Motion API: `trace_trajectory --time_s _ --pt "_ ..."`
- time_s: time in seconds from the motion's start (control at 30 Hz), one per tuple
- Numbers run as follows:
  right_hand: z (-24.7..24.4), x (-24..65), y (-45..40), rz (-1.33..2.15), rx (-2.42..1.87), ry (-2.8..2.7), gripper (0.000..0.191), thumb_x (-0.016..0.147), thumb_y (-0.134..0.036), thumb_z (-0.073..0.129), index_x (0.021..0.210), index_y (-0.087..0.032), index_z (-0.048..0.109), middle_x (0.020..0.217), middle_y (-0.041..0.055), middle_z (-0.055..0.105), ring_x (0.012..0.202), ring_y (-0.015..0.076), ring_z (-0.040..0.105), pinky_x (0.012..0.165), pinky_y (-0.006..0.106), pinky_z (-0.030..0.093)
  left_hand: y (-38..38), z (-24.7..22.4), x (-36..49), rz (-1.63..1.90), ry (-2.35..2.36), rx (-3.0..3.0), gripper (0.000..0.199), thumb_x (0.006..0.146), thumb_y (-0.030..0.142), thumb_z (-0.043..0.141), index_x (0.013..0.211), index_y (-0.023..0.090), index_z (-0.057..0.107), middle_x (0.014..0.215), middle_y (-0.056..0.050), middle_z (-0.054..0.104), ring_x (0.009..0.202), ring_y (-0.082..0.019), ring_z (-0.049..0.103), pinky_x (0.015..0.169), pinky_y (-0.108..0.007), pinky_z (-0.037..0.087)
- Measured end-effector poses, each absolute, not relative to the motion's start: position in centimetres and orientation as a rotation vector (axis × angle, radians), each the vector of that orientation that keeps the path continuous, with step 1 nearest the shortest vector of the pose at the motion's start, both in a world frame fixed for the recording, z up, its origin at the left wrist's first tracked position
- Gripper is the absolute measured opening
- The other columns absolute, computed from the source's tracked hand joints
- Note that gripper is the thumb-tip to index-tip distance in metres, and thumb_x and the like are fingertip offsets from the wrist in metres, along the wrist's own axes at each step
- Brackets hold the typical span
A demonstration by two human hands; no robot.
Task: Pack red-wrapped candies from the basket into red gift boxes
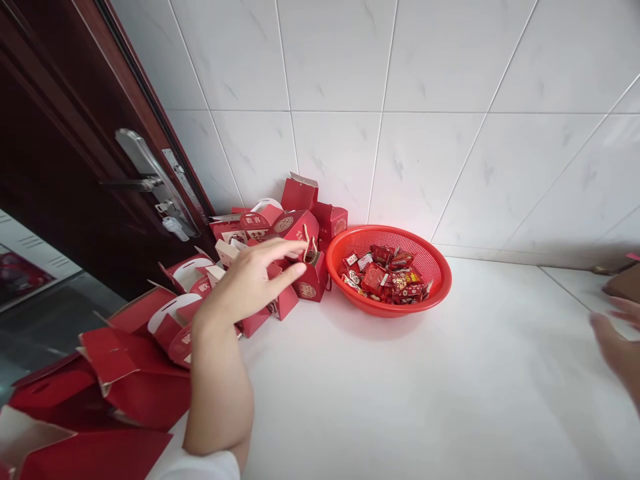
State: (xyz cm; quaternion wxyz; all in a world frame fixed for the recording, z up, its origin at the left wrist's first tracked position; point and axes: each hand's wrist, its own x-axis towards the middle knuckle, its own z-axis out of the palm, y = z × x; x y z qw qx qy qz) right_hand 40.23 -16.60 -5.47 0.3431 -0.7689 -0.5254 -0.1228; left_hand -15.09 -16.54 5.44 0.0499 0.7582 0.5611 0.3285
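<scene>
Corded box just left of basket; left hand nearer, fingers parted. Right hand well right of basket, can't tell grip.

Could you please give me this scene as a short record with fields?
Left hand: fingers apart, close to a corded red box; contact unclear
Right hand: cut off by the frame edge; grip unclear
Basket: red, mesh-sided, holding wrapped packets
Other boxes: red, clustered at left, several open
Surface: white
Backdrop: tiled wall; dark door at left
</scene>
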Motion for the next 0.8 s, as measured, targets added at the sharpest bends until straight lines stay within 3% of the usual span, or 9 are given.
trace_trajectory --time_s 0.07,0.1,0.17,0.2,0.3,0.53,0.8 --pt "-5.5 35.6 -16.5 -0.103 -1.975 -1.281 0.047 0.090 -0.046 0.057 0.125 -0.017 0.070 0.107 0.0208 0.074 0.070 0.0271 0.065 0.084 0.048 0.052 -16.5 5.5 -16.0 1.236 1.808 2.225 0.036 0.092 0.044 0.060 0.119 0.025 0.075 0.124 -0.004 0.077 0.113 -0.025 0.072 0.105 -0.038 0.056" --pt "-5.9 33.1 -16.5 0.018 -1.905 -1.345 0.044 0.090 -0.048 0.058 0.121 -0.019 0.070 0.102 0.0177 0.076 0.064 0.0246 0.064 0.077 0.045 0.054 -16.5 5.5 -16.4 1.362 1.851 2.166 0.034 0.092 0.043 0.061 0.117 0.025 0.075 0.122 -0.004 0.077 0.112 -0.025 0.073 0.104 -0.037 0.056" --pt "-7.0 28.4 -16.6 0.242 -1.667 -1.557 0.036 0.089 -0.049 0.059 0.108 -0.021 0.071 0.097 0.0150 0.076 0.076 0.0283 0.070 0.061 0.038 0.054 -16.6 5.5 -17.2 1.594 1.900 2.047 0.031 0.090 0.039 0.063 0.112 0.022 0.076 0.119 -0.004 0.078 0.109 -0.024 0.074 0.103 -0.036 0.058" --pt "-7.8 26.3 -16.7 0.310 -1.519 -1.664 0.033 0.090 -0.048 0.058 0.104 -0.021 0.070 0.100 0.0143 0.076 0.083 0.0289 0.073 0.061 0.036 0.055 -16.7 5.5 -17.6 1.683 1.916 1.994 0.030 0.089 0.038 0.064 0.110 0.020 0.077 0.118 -0.005 0.079 0.108 -0.023 0.075 0.102 -0.036 0.058" --pt "-10.2 21.6 -17.7 0.404 -1.203 -1.889 0.022 0.097 -0.037 0.053 0.104 -0.022 0.068 0.094 0.0095 0.076 0.073 0.0223 0.072 0.071 0.036 0.061 -17.6 5.6 -18.4 1.754 1.993 1.880 0.029 0.088 0.035 0.065 0.107 0.017 0.077 0.116 -0.006 0.080 0.105 -0.024 0.076 0.102 -0.037 0.059" --pt "-12.9 18.3 -20.7 0.552 -0.998 -2.081 0.023 0.103 -0.023 0.046 0.102 -0.023 0.068 0.094 0.0093 0.074 0.069 0.0192 0.070 0.063 0.032 0.061 -20.7 6.2 -19.6 1.554 2.271 1.790 0.032 0.085 0.039 0.063 0.107 0.021 0.078 0.111 -0.004 0.081 0.105 -0.027 0.076 0.100 -0.040 0.058" --pt "-13.6 18.2 -21.0 0.579 -0.911 -2.148 0.028 0.102 -0.017 0.041 0.103 -0.022 0.069 0.101 0.0117 0.074 0.078 0.0200 0.074 0.067 0.032 0.063 -19.7 5.3 -22.2 0.807 2.303 2.000 0.042 0.074 0.029 0.053 0.106 0.028 0.080 0.124 -0.005 0.077 0.114 -0.032 0.070 0.104 -0.045 0.053"
